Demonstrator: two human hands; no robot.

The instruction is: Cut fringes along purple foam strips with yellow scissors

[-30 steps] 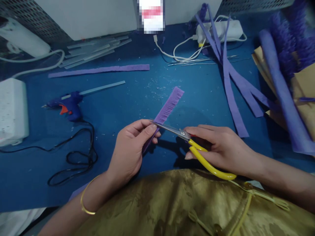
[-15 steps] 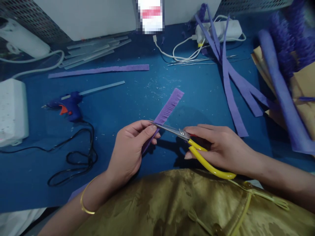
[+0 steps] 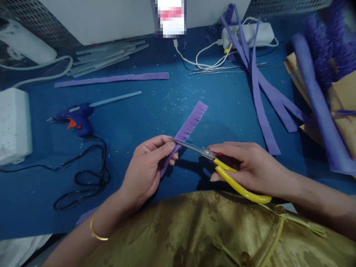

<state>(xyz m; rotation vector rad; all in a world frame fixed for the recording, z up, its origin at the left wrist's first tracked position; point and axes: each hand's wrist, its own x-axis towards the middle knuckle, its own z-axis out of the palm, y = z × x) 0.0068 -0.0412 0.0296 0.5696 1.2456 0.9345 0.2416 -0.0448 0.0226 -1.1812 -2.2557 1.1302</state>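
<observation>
My left hand [image 3: 151,163] pinches a purple strip [image 3: 192,121] between thumb and fingers. The strip's upper part sticks out up and to the right, with a row of fine slits along one edge; its lower part hangs below my fingers. My right hand [image 3: 250,163] is wrapped round yellow-handled scissors [image 3: 236,187]. Their metal blades lie across the strip right beside my left thumb, nearly closed, with the tips at my left fingers.
A blue glue gun [image 3: 80,116] with a black cord lies left, near a white power strip [image 3: 15,126]. Behind are another purple strip [image 3: 116,79], clear glue sticks [image 3: 108,55] and thin wires. More purple strips [image 3: 261,100] and brown paper [image 3: 343,92] are at right.
The scissors and my right hand have shifted slightly right. My left fingers have moved a little, and the blades lie closer together across the strip.
</observation>
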